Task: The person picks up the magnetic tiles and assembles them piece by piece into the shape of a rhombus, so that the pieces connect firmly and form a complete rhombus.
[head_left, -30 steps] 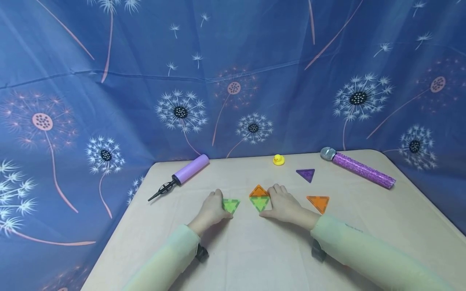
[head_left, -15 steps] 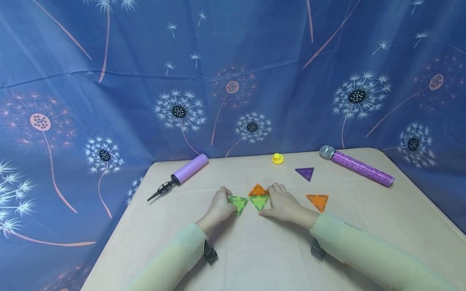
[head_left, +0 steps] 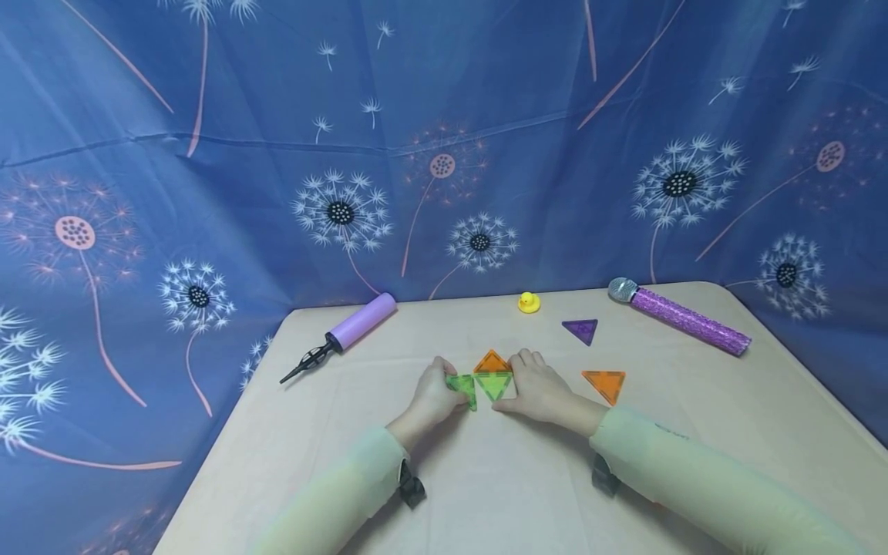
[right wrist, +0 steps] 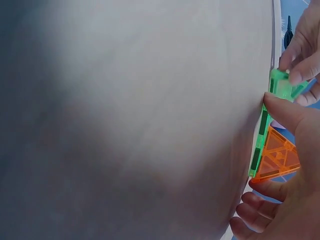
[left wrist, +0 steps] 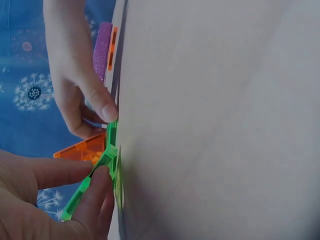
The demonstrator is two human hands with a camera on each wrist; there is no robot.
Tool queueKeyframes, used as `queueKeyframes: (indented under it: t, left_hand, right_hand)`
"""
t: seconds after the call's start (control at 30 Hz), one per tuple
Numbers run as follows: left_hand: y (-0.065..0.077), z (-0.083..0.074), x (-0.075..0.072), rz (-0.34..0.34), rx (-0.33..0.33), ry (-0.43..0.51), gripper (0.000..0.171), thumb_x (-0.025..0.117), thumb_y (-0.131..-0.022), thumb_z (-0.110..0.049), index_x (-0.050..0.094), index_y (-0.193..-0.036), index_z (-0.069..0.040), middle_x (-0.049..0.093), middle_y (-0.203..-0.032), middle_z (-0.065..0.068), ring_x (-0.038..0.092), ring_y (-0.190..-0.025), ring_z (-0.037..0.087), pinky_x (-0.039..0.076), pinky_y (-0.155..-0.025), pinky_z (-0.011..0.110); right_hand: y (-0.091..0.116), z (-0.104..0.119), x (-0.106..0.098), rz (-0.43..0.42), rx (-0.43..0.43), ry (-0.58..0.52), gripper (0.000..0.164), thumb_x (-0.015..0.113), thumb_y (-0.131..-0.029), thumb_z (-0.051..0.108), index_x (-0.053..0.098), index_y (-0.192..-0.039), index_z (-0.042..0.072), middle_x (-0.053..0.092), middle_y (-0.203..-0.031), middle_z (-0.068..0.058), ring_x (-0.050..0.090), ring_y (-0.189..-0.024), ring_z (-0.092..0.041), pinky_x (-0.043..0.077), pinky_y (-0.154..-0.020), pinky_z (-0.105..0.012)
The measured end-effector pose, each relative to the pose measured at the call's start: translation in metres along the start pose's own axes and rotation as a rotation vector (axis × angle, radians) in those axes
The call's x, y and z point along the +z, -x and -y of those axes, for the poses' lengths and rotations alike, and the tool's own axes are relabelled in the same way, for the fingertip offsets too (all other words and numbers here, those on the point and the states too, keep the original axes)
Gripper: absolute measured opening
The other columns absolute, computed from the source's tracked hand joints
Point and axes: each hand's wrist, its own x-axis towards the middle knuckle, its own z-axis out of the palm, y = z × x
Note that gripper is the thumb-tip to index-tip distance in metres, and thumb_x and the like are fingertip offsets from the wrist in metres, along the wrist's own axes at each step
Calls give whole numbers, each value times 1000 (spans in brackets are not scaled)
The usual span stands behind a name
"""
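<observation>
My left hand (head_left: 432,397) pinches a translucent green triangular magnetic tile (head_left: 467,385) between thumb and fingers. In the left wrist view this tile (left wrist: 77,197) is tilted up off the table, one corner close to a second green tile. That second green triangle (head_left: 494,385) lies flat, its point toward me. An orange triangular tile (head_left: 492,361) meets its far edge and stands raised, as the right wrist view shows of the orange tile (right wrist: 278,154). Around this pair lies my right hand (head_left: 544,389), thumb at the green point and fingers by the orange corner.
An orange triangle tile (head_left: 605,385) lies right of my right hand, with a purple one (head_left: 581,331) behind. Toward the back are a yellow rubber duck (head_left: 529,303), a glittery purple toy microphone (head_left: 683,317) and a purple hand pump (head_left: 361,322). A blue dandelion-print cloth (head_left: 416,92) hangs behind.
My left hand has moved right with its green tile, from well apart to right beside the flat green tile, turning and tilting it. My right hand and the joined pair have stayed put.
</observation>
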Motion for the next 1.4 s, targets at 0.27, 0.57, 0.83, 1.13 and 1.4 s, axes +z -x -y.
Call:
queueKeyframes:
  t: [0.27, 0.57, 0.83, 1.13, 1.4]
  left_hand:
    - [-5, -4, 8, 37, 68, -37, 44, 86, -79, -5, 53, -108, -5, 54, -91, 6, 53, -79, 18, 48, -66, 30]
    - [-13, -8, 16, 55, 73, -1, 43, 87, -80, -9, 54, -107, -6, 54, -88, 5, 57, -70, 13, 51, -61, 25]
    - [-17, -14, 20, 76, 40, 21, 41, 86, -83, -12, 50, -102, -8, 52, -88, 4, 61, -63, 11, 52, -53, 21]
    - [-20, -16, 23, 60, 47, -3, 43, 88, -81, -16, 50, -99, -7, 51, -87, 5, 56, -61, 11, 47, -51, 22]
    - [-21, -15, 23, 55, 52, -24, 44, 87, -82, -18, 50, -101, -6, 52, -87, 5, 55, -62, 12, 46, -51, 23]
  right_hand:
    - [0, 1, 1, -6, 1, -8, 89, 82, -79, 57, 51, -133, -6, 52, -118, -15, 48, -106, -28, 51, -89, -45]
    - [3, 2, -1, -15, -3, -13, 87, 83, -77, 57, 52, -130, -5, 51, -113, -12, 47, -101, -26, 52, -83, -42]
    - [3, 1, 0, -19, -10, -17, 87, 83, -78, 57, 52, -130, -5, 52, -113, -13, 47, -100, -26, 51, -82, -42]
    - [3, 1, 1, -26, -12, -21, 86, 83, -78, 56, 52, -129, -5, 51, -113, -12, 47, -100, -26, 51, -83, -42]
    - [4, 2, 1, -29, -17, -16, 83, 83, -78, 55, 53, -128, -5, 51, -112, -12, 47, -100, -26, 51, -83, -42]
